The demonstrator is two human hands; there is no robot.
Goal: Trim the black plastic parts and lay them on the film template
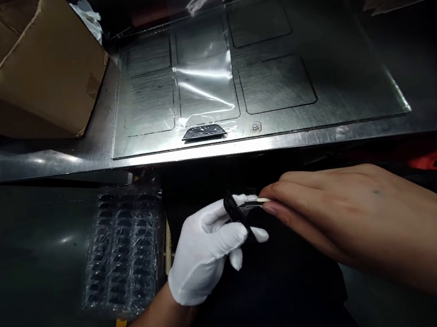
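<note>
- Your gloved left hand pinches a black piece in front of the desk.
- Your bare right hand pinches a thin tool at it; work looks unfinished.
- One similar piece on desk, more in tray; finished status unclear.

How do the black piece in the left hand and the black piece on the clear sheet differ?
Support: the gloved left hand grips the held piece; the resting piece lies on the clear sheet, near its front edge.
Pose: the held piece tilts steeply; the resting piece's long edge runs sideways.
Attention: the bare right hand points a thin tool at the held piece; neither hand touches the resting piece.
Both look black and elongated.
</note>
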